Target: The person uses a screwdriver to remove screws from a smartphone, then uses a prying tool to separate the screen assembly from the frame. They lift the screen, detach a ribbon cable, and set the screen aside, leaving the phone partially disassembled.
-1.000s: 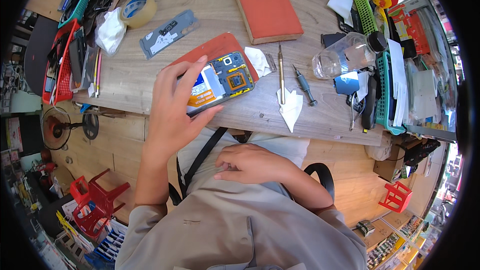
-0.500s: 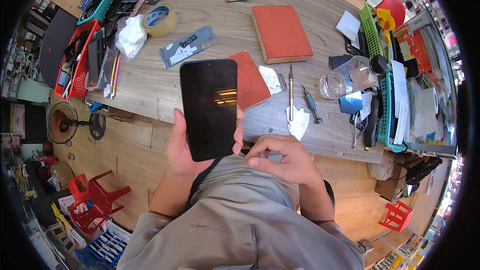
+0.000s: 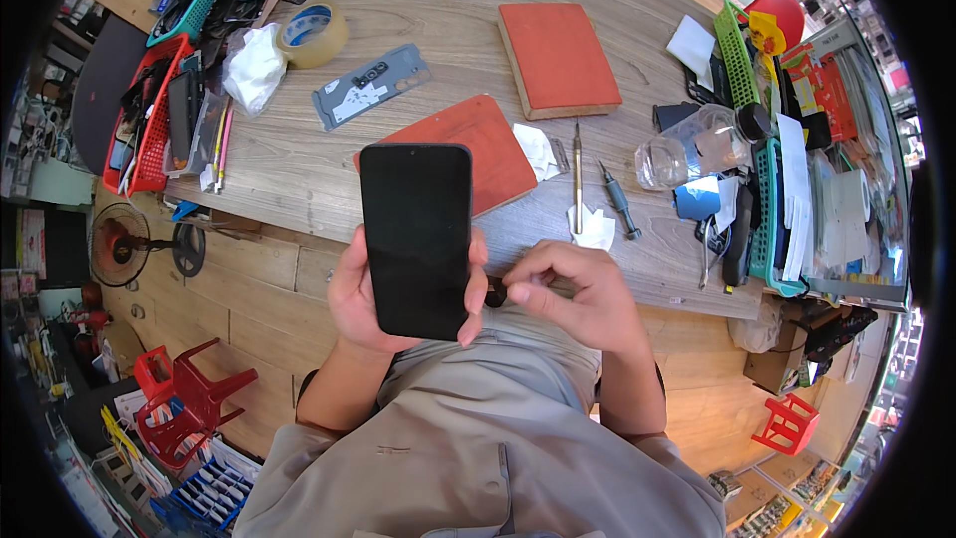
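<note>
A smartphone (image 3: 417, 239) with a dark screen stands upright in my left hand (image 3: 357, 299), my thumb along one edge and my fingers wrapped round the other. Just right of it is my right hand (image 3: 583, 301), its thumb and curled index finger brought together in a pinch. What they hold, if anything, I cannot make out; a small dark shape shows beside the fingertips. Behind the phone lies a red rectangular pad (image 3: 478, 154), partly covered by it. A loose grey phone back cover (image 3: 370, 87) rests farther off on the wooden table (image 3: 428, 30).
A thick red block (image 3: 563, 58), a thin screwdriver (image 3: 578, 179), a grey-blue pen-like tool (image 3: 619, 201) and crumpled tissue (image 3: 595, 229) lie to the right. Beyond are a clear jar (image 3: 687, 147) and a teal basket (image 3: 765, 219). Tape (image 3: 312, 37) and a red basket (image 3: 149, 130) stand left.
The phone and my left hand have come slightly down, and the light reflection on the screen is gone. My right hand has moved a little right. The view has shifted slightly.
</note>
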### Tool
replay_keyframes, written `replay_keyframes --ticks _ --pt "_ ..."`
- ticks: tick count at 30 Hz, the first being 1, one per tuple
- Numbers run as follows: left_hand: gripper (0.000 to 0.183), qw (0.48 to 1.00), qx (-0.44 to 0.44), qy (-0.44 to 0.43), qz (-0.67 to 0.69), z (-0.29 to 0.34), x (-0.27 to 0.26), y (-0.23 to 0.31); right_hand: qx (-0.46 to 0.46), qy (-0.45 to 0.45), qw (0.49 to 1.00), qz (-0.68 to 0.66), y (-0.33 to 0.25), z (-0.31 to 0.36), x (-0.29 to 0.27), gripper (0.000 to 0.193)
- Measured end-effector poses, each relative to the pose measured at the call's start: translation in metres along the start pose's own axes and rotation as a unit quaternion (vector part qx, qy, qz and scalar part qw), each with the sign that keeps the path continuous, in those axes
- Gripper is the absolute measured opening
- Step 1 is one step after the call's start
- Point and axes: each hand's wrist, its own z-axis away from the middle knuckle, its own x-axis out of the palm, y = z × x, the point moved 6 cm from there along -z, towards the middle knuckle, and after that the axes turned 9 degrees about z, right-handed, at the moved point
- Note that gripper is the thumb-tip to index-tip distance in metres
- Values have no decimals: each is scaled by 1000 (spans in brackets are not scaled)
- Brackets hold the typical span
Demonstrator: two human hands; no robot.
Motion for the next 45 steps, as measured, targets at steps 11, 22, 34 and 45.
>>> replay_keyframes --ticks 11,22,34,45 --pt "90 993 31 56 -99 9 -4 -5 -58 250 837 483 -5 -50 -41 16" --pt "110 980 46 77 -178 12 0 2 -58 232 783 575 12 -57 -35 19" --pt "100 957 92 163 -221 17 -6 8 -64 231 764 599 7 -58 -33 18" --pt "84 924 110 231 -285 17 7 7 -14 343 804 486 10 -50 -70 13"
